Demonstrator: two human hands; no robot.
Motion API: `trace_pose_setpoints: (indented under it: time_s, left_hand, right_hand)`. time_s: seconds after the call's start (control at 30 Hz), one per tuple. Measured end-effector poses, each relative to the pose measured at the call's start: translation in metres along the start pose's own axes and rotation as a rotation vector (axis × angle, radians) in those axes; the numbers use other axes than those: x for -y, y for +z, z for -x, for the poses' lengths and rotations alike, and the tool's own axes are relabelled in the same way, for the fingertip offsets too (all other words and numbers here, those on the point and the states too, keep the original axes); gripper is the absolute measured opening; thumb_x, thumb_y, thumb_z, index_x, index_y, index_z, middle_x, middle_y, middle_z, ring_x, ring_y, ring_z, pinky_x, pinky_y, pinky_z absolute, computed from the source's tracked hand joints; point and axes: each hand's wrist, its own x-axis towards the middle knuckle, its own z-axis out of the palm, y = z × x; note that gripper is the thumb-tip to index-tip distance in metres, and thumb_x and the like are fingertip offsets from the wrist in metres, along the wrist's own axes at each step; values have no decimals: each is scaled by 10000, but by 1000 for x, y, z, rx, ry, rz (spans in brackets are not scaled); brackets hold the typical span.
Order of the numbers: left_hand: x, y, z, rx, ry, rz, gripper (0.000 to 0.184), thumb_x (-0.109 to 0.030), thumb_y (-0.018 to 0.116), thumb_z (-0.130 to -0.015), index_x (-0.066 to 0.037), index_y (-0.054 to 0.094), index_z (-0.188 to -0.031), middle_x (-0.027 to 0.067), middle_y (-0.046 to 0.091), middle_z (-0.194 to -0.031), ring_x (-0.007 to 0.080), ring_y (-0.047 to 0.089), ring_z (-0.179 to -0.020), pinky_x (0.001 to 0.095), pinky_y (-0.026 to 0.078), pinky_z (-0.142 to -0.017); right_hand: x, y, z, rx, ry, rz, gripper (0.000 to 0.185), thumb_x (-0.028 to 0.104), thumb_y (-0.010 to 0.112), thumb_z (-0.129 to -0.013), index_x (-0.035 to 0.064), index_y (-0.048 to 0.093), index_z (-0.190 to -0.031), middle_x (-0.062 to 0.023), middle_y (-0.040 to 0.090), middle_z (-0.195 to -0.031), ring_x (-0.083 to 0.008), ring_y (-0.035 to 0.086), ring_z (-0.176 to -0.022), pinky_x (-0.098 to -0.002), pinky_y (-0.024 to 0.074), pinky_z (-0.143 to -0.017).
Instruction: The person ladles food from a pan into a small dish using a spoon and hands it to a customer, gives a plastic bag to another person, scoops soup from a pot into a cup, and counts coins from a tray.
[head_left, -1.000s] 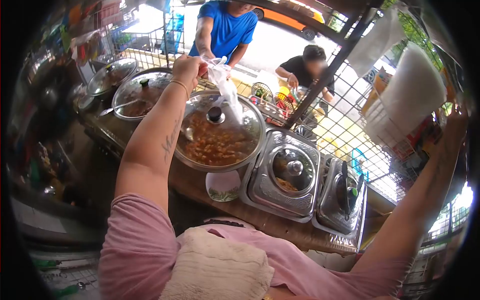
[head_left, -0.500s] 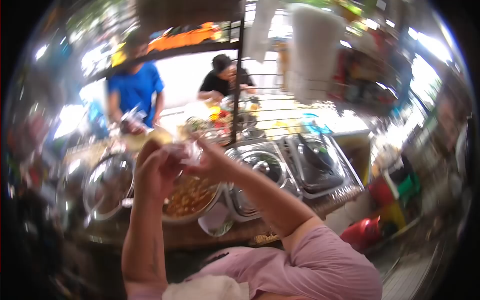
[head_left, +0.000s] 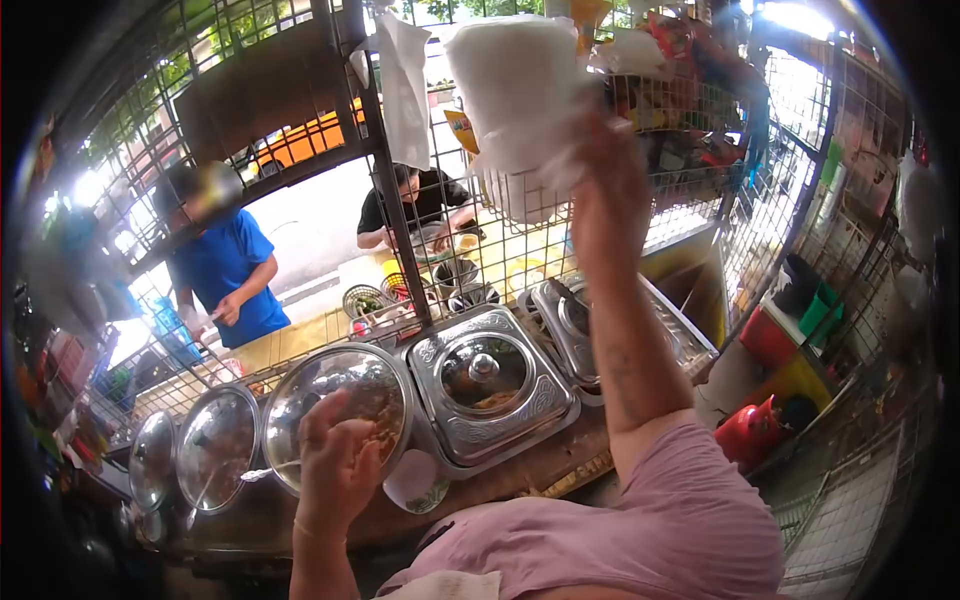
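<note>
My left hand [head_left: 340,462] is raised in front of a round, glass-topped pot [head_left: 385,375] of reddish-brown stew. Its fingers are loosely bent and apart, and I see nothing in them. My right hand [head_left: 612,185] reaches up to a stack of white plastic bags [head_left: 515,85] hanging on the wire grid. Motion smears its fingers at the stack's right edge, so whether they grip a bag is unclear. A small round lidded tub [head_left: 416,482] stands near the counter edge, just right of my left hand.
Rectangular steel food pans with lids [head_left: 490,400] line the counter, with more glass-lidded pots [head_left: 215,450] to the left. A wire grid [head_left: 400,210] separates me from a person in blue [head_left: 235,270] and a person in black [head_left: 425,205]. A red gas cylinder [head_left: 745,430] stands at right.
My hands were together over the stew, handling a clear plastic bag. They have separated: the right swung up to the hanging bags, the left came lower. The view has shifted and sharpened.
</note>
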Motion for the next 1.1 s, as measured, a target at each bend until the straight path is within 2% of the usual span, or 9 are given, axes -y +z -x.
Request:
trace_pose_setpoints:
  time_s: [0.13, 0.23, 0.33, 0.4, 0.47, 0.53, 0.67, 0.87, 1.1]
  left_hand:
    - [4, -21, 36, -29, -108, -152, 188, 30, 703, -786, -60, 646, -940, 178, 573, -1306, 314, 599, -1111, 361, 521, -842]
    - [2, -26, 74, -62, -351, -128, 153, 46, 697, -802, -41, 635, -912, 158, 597, -1247, 250, 621, -981, 304, 530, -728]
    - [6, -18, 109, -131, -444, -158, 127, 41, 695, -818, -32, 628, -898, 153, 601, -1232, 220, 618, -927, 293, 525, -728]
    - [3, -13, 122, -120, -452, -111, 119, 35, 693, -827, -24, 639, -915, 157, 618, -1185, 227, 630, -918, 306, 531, -738]
    - [-7, -17, 130, -119, -460, -126, 124, 35, 697, -818, -18, 648, -918, 170, 634, -1152, 261, 645, -922, 334, 541, -761]
    - [-5, -22, 140, -145, -415, -188, 132, 34, 708, -783, -21, 665, -895, 215, 658, -1080, 401, 650, -997, 425, 540, -860]
    - [5, -34, 178, -168, -504, -187, 121, -16, 697, -804, -49, 662, -915, 168, 664, -1076, 362, 652, -1002, 423, 545, -861]
    - [18, -80, 236, -232, -639, -224, 64, -47, 680, -829, -51, 661, -890, 114, 664, -991, 337, 663, -901, 408, 545, -792]
    - [94, -146, 399, -114, -1055, -366, 138, -158, 682, -829, -57, 695, -922, 158, 686, -1038, 384, 664, -942, 452, 543, -862]
  right_hand:
    - [-8, -47, -71, -279, -303, 587, 191, 153, 528, -981, 85, 677, -1080, -80, 671, -1164, -238, 665, -980, -358, 517, -842]
    - [-38, -52, -89, -356, -487, 325, 140, 80, 591, -912, 53, 677, -1020, -100, 678, -1074, -264, 669, -975, -383, 530, -860]
    - [-80, -75, -108, -112, -318, 1024, 166, 145, 597, -905, 81, 697, -1021, -110, 694, -1044, -300, 671, -989, -435, 529, -875]
    - [-104, -98, -129, 283, -15, 1303, 206, 191, 599, -904, 83, 703, -1045, -103, 704, -1044, -294, 681, -983, -433, 533, -877]
    - [-135, -91, -138, 591, -51, 1709, 189, 193, 589, -887, 76, 701, -983, -115, 706, -992, -295, 682, -981, -426, 547, -855]
    - [-145, -96, -136, 745, -131, 1851, 189, 193, 583, -904, 71, 700, -987, -111, 705, -985, -289, 684, -971, -418, 550, -849]
    - [-147, -103, -129, 660, -405, 1806, 192, 192, 571, -938, 61, 699, -995, -103, 702, -971, -278, 689, -950, -402, 557, -835]
    - [-81, -51, -51, 235, -792, 1426, 206, 191, 553, -990, 46, 698, -1007, -91, 698, -949, -261, 695, -920, -378, 566, -815]
    - [52, 121, 172, -27, -1076, 941, 232, 190, 533, -1049, 29, 697, -1021, -78, 694, -925, -241, 703, -884, -350, 578, -792]
